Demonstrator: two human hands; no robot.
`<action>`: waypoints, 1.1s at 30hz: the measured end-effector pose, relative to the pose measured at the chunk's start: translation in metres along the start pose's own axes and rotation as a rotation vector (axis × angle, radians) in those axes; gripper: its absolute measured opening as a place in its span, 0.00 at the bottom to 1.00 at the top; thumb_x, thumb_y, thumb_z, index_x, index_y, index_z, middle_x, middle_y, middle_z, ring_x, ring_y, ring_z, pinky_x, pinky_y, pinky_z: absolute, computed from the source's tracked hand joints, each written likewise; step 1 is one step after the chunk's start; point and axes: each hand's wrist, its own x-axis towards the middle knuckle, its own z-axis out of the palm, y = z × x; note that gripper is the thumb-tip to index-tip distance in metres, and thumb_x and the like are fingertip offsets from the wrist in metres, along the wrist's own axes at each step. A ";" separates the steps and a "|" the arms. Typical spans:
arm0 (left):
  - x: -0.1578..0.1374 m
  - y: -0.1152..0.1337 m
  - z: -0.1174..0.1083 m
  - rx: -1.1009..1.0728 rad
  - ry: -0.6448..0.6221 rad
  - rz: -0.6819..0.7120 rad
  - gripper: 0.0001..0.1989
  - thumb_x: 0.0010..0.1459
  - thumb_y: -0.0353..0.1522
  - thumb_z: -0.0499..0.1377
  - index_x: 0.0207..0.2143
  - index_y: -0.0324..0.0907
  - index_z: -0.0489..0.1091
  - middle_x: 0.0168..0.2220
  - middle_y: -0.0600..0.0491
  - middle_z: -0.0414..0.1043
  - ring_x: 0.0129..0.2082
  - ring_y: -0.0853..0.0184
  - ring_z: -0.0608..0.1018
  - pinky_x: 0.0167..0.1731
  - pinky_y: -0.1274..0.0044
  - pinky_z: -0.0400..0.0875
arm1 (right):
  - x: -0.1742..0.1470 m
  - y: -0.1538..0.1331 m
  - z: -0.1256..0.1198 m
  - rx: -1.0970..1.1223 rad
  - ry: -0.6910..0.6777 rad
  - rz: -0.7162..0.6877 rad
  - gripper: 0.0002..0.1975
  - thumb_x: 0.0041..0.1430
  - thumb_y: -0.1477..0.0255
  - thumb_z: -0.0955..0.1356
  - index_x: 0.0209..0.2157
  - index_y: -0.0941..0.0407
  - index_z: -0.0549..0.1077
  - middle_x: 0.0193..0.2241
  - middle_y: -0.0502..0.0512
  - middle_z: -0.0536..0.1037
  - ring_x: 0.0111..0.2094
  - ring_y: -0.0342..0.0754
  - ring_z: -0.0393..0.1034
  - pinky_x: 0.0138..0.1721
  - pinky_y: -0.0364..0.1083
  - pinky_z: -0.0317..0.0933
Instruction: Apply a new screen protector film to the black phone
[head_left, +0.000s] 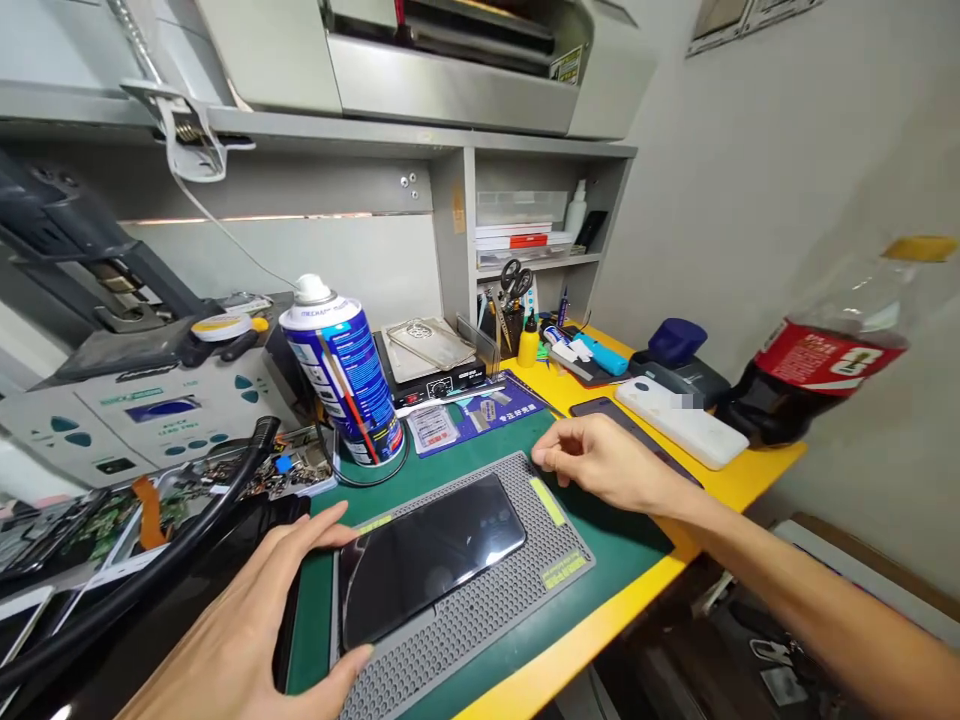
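A phone (435, 560) with a dark, glossy screen lies face up on a grey honeycomb-textured pad (480, 625). My left hand (262, 610) spreads its thumb and fingers around the phone's left end, the fingertips at its edges. At the pad's far right corner, my right hand (589, 455) is closed in a pinch, thumb against forefinger. Whatever sits between those fingertips, if anything, is too small to make out. A second dark phone (637, 430) lies behind the right hand, partly covered by it.
Beyond the pad stands a blue spray can (345, 385). A soldering or hot-air station (157, 410) and a black hose (172, 540) occupy the left. At right are a white phone-shaped item (682, 420) and a tilted cola bottle (825, 350). The yellow table edge (555, 655) runs along the front.
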 end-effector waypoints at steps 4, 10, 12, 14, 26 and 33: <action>-0.001 -0.004 0.003 -0.008 -0.008 0.007 0.39 0.55 0.45 0.62 0.66 0.47 0.55 0.55 0.49 0.75 0.50 0.57 0.82 0.44 0.72 0.82 | 0.014 0.009 -0.062 -0.360 0.191 0.120 0.12 0.65 0.64 0.69 0.34 0.59 0.78 0.30 0.51 0.79 0.33 0.50 0.75 0.35 0.47 0.68; -0.002 -0.004 0.002 0.019 0.003 0.007 0.40 0.54 0.46 0.62 0.66 0.48 0.54 0.56 0.48 0.74 0.52 0.53 0.81 0.44 0.69 0.82 | 0.070 0.019 -0.105 -0.788 0.213 0.239 0.16 0.67 0.64 0.70 0.52 0.58 0.73 0.51 0.59 0.76 0.48 0.53 0.74 0.47 0.54 0.71; -0.001 -0.003 0.001 0.053 0.019 0.026 0.38 0.55 0.47 0.61 0.65 0.47 0.56 0.56 0.47 0.75 0.51 0.53 0.82 0.42 0.69 0.83 | 0.084 0.021 -0.097 -0.880 0.177 0.246 0.18 0.67 0.65 0.70 0.54 0.58 0.72 0.53 0.61 0.75 0.49 0.54 0.74 0.49 0.56 0.71; 0.000 -0.002 -0.002 0.089 0.047 0.059 0.35 0.55 0.47 0.60 0.62 0.46 0.59 0.55 0.46 0.76 0.50 0.53 0.82 0.41 0.68 0.83 | 0.093 0.024 -0.089 -0.955 0.149 0.251 0.18 0.67 0.65 0.70 0.55 0.59 0.72 0.53 0.62 0.74 0.49 0.54 0.74 0.49 0.56 0.71; 0.005 0.008 -0.008 0.137 0.017 0.044 0.36 0.56 0.48 0.59 0.62 0.44 0.57 0.53 0.47 0.79 0.54 0.49 0.80 0.43 0.64 0.83 | 0.102 0.029 -0.076 -1.154 0.088 0.232 0.19 0.67 0.65 0.70 0.55 0.59 0.72 0.53 0.62 0.74 0.49 0.54 0.74 0.48 0.56 0.71; -0.005 0.000 -0.001 0.050 -0.085 -0.035 0.39 0.56 0.51 0.59 0.66 0.48 0.51 0.58 0.46 0.73 0.61 0.48 0.74 0.52 0.59 0.79 | 0.098 0.030 -0.071 -1.117 0.142 0.209 0.19 0.67 0.65 0.70 0.55 0.59 0.71 0.54 0.62 0.74 0.49 0.54 0.74 0.49 0.57 0.71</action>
